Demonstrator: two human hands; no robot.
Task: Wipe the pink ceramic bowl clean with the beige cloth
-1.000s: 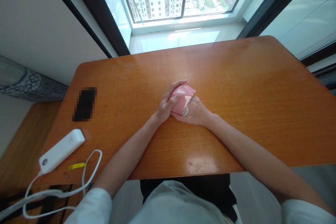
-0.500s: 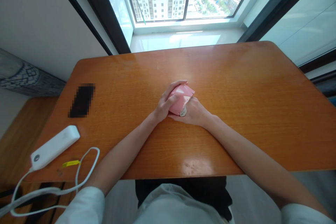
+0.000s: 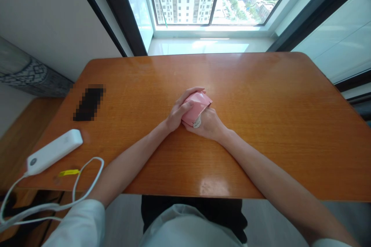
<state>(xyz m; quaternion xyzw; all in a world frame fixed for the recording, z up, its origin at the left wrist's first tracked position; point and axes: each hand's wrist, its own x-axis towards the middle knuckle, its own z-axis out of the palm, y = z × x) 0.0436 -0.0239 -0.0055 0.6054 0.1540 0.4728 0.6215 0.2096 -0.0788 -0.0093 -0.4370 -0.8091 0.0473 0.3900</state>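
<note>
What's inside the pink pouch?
A small white piece pokes out of the pink pouch at its near end. The left hand and right hand cover the rest.

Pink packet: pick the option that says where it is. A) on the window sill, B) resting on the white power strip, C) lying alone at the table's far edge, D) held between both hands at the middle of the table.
D: the pink packet sits between the left hand and the right hand, both closed on it over the table.
</note>
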